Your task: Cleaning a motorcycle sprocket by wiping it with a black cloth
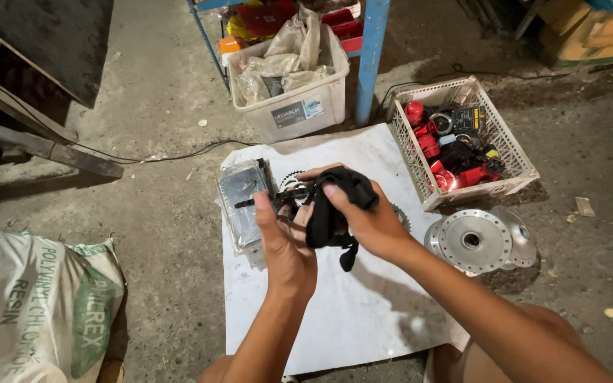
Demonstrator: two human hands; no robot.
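Note:
My left hand (286,245) grips a small dark metal part (278,201) with a thin arm sticking out to the left. My right hand (367,216) holds a black rag (335,206) pressed around that part. Both hands hover above a white sheet (335,312) spread on the concrete floor. Under the hands lie a flat part in a clear plastic bag (241,202) and a toothed sprocket (400,215), mostly hidden.
A silver wheel hub (475,241) rests right of the sheet. Behind it stands a white slatted basket (512,183) with red and black parts. A white plastic bin (292,106) of crumpled bags sits by a blue post (372,57). A printed sack (30,305) lies at left.

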